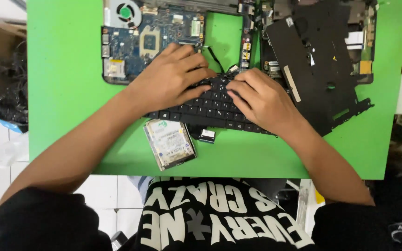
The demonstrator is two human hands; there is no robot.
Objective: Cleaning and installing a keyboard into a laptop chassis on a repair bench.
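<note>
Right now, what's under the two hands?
Both the left hand and right hand rest on a black laptop keyboard lying on the green table. The keys beneath the palms are covered.

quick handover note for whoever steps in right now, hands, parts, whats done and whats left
Left hand: palm down, fingers on the black keyboard. Right hand: likewise, on its right half. Neither grips anything.
Parts on the green table: keyboard in the middle, blue motherboard with fan behind it, black laptop chassis to the right, silver hard drive and a small connector piece in front.
Done: keyboard, board and drive lie apart from the chassis.
Left: nothing is back together.
</note>
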